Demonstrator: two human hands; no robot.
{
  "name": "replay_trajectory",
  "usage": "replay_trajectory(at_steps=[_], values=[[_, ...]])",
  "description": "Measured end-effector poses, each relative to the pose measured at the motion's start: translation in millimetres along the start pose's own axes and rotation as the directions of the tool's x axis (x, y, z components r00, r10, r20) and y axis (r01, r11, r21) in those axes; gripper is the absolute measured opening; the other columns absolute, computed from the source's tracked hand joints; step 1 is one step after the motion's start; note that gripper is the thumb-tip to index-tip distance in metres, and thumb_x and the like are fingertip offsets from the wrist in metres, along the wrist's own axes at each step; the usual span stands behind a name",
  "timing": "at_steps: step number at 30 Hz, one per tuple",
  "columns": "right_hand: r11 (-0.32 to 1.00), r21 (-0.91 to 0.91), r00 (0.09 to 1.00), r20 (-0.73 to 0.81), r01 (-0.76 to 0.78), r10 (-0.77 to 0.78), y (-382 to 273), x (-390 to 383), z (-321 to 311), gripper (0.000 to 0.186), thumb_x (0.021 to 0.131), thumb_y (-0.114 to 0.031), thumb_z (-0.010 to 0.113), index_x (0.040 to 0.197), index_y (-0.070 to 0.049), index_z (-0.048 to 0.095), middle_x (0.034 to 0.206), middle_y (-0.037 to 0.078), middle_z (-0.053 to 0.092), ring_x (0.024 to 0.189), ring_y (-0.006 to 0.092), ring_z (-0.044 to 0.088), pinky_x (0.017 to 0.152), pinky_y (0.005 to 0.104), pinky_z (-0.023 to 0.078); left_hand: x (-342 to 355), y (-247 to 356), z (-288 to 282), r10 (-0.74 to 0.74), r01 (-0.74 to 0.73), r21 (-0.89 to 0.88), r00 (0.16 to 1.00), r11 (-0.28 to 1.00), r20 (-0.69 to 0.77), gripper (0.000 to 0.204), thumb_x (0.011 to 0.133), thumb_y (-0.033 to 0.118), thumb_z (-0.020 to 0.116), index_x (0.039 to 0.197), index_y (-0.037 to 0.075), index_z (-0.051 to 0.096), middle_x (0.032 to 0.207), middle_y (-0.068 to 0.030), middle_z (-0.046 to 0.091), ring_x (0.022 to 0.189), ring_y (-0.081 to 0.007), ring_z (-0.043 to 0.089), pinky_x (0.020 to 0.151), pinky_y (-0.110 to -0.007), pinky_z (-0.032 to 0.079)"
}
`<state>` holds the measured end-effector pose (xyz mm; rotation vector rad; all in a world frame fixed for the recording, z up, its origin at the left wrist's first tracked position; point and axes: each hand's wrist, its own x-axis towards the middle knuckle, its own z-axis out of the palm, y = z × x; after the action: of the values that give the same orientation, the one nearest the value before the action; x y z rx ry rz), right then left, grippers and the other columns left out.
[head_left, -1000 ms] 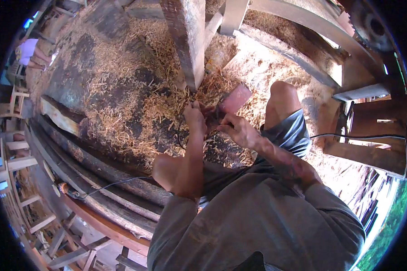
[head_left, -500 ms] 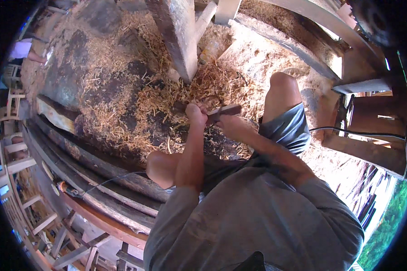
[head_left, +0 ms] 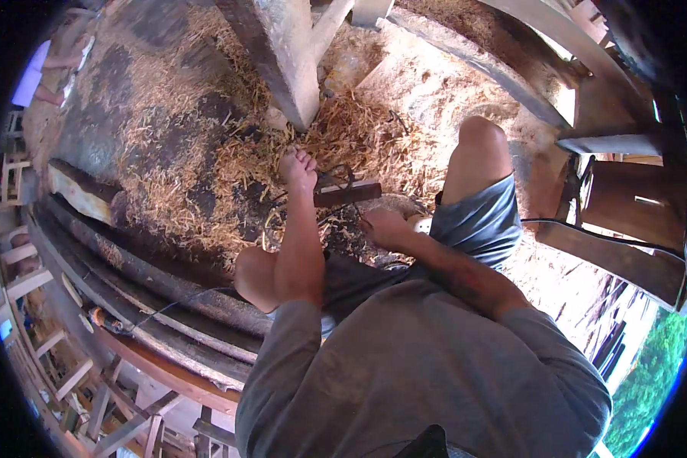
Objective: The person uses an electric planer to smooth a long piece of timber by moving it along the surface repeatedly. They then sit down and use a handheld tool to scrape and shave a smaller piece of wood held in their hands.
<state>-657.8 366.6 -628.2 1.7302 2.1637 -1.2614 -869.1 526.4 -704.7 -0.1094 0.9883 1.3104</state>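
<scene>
Among wood shavings between my knees lies a short dark reddish-brown wooden block (head_left: 336, 194), with a thin dark cord (head_left: 350, 178) looped near it. My left hand (head_left: 298, 168) is just up and left of the block, fingers curled; whatever it may hold is hidden. Lower right, my right hand (head_left: 382, 227) has its fingers closed around a thin dark item (head_left: 358, 208) at the block's lower side; I cannot make out whether that is cord or a tool.
A thick upright post (head_left: 271, 57) stands ahead. Long timbers (head_left: 153, 290) run at left, a tool with a lead (head_left: 103, 324) on them. A wooden frame (head_left: 637, 198) is at right, stacked chair frames (head_left: 76, 374) lower left. Another person (head_left: 34, 72) works upper left.
My left hand has moved up and left, off the wooden piece. The piece was tilted showing a pink face and now sits lower and level, dark side showing. My right hand has shifted slightly down.
</scene>
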Motion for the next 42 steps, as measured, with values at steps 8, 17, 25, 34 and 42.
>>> replay_trajectory(at_steps=[8,17,25,34,42], values=[[0.834,0.009,0.791,-0.324,0.551,-0.519,-25.1,-20.6,-35.5,0.019,0.092,-0.011,0.059,0.078,0.001,0.061,0.122,0.02,0.059,0.115,0.0388,0.058,0.094,0.0484,0.05,-20.3,26.6,-27.3,0.091,-0.068,0.129,0.979,0.989,-0.183,0.018,0.099,0.024,0.054,0.084,0.014,0.054,0.058,0.0061,0.035,0.044,-0.0093,0.026,0.041,-0.029,0.019],[0.557,0.713,0.905,-0.339,0.425,-0.257,-77.2,-41.5,-97.9,0.033,0.104,-0.008,0.042,0.072,-0.003,0.048,0.07,0.002,0.051,0.066,0.0155,0.048,0.074,0.0334,0.048,-89.0,65.4,27.4,0.246,-0.249,-0.07,0.968,0.966,-0.042,0.03,0.102,0.033,0.057,0.079,0.014,0.052,0.056,0.0069,0.033,0.044,-0.0088,0.024,0.041,-0.028,0.018],[0.769,0.378,0.851,-0.326,0.516,-0.411,-94.7,-78.7,-85.0,0.024,0.103,-0.005,0.05,0.079,0.001,0.051,0.07,0.006,0.045,0.062,0.0151,0.042,0.057,0.034,0.036,-69.5,64.1,21.7,0.236,-0.236,0.001,0.971,0.972,-0.04,0.025,0.101,0.024,0.056,0.079,0.012,0.053,0.055,0.0061,0.033,0.043,-0.0086,0.026,0.039,-0.028,0.019],[0.841,0.511,0.984,-0.073,0.177,-0.162,-117.8,-48.8,-134.1,0.04,0.107,-0.026,0.048,0.077,-0.003,0.057,0.066,-0.001,0.051,0.063,0.0088,0.044,0.057,0.0302,0.038,-95.9,43.1,26.8,0.19,-0.183,-0.073,0.975,0.98,0.113,0.021,0.106,0.028,0.05,0.092,0.013,0.053,0.059,0.0071,0.035,0.046,-0.0056,0.029,0.04,-0.025,0.022],[0.634,0.74,0.961,0.275,-0.225,0.019,-71.9,130.1,-95.8,0.04,0.104,-0.036,0.053,0.08,-0.005,0.061,0.072,0.004,0.06,0.07,0.0188,0.064,0.066,0.0331,0.053,-125.1,-32.6,-10.8,0.327,-0.351,0.442,0.936,0.825,0.134,0.023,0.102,0.03,0.058,0.099,0.008,0.054,0.069,0.0007,0.051,0.055,-0.0175,0.05,0.049,-0.033,0.042]])
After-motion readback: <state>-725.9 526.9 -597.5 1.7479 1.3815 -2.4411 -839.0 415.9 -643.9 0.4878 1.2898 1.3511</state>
